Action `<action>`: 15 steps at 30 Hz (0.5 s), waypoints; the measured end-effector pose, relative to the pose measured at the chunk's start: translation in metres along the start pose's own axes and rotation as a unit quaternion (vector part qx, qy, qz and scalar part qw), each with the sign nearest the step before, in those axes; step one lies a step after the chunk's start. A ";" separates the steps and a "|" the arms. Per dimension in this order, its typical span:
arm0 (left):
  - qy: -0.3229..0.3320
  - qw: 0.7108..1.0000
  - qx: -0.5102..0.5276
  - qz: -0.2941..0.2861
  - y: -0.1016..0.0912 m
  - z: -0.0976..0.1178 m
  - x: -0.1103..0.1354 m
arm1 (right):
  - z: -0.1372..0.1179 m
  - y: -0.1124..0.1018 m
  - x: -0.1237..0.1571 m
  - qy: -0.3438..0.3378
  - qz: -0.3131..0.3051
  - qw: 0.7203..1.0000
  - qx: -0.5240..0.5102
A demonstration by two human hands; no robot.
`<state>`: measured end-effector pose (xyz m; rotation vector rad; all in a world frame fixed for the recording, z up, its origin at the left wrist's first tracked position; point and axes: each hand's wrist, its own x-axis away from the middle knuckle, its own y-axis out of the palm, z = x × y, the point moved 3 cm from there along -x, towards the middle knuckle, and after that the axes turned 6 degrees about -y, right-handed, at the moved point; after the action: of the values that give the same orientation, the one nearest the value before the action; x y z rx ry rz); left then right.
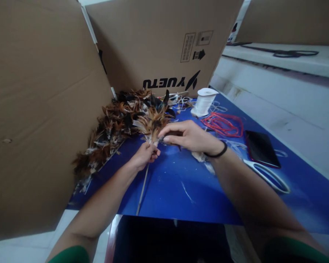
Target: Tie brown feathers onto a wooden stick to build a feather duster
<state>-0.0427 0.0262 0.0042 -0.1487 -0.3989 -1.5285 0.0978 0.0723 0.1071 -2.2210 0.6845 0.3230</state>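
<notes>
A bunch of brown and tan feathers (152, 121) stands upright, pinched at its pale base by my left hand (144, 156), whose fingers are closed. A thin stick (142, 191) runs down from beneath that hand to the table's front edge. My right hand (190, 136), with a black band on its wrist, is at the right side of the bunch. Its thumb and forefinger are close together at the feather bases; what lies between them is too blurred to name. Under the right wrist is a pale fluffy clump (199, 157), partly hidden.
Many dark brown feather bunches (109, 128) are heaped along the left cardboard panel (35, 109). On the blue table (167, 190) are a white ribbon spool (204, 102), red cord (224, 125), a dark phone (262, 149) and white-handled scissors (271, 179). A printed carton (153, 44) rises behind.
</notes>
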 end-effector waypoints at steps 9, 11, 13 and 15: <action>-0.007 1.000 -0.020 -0.018 0.009 -0.007 0.003 | 0.020 0.030 -0.014 -0.061 -0.096 0.984 0.135; -0.005 0.999 -0.030 -0.026 0.010 -0.008 0.002 | 0.025 0.029 -0.013 -0.053 -0.102 0.983 0.145; -0.007 0.999 -0.039 -0.032 0.010 -0.010 0.001 | 0.027 0.028 -0.012 -0.048 -0.105 0.980 0.160; -0.008 0.998 -0.047 -0.031 0.009 -0.011 0.000 | 0.030 0.028 -0.012 -0.041 -0.109 0.976 0.182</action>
<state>-0.0317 0.0227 -0.0042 -0.2238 -0.3485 -1.6091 0.0717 0.0837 0.0757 -1.8973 0.4111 0.1617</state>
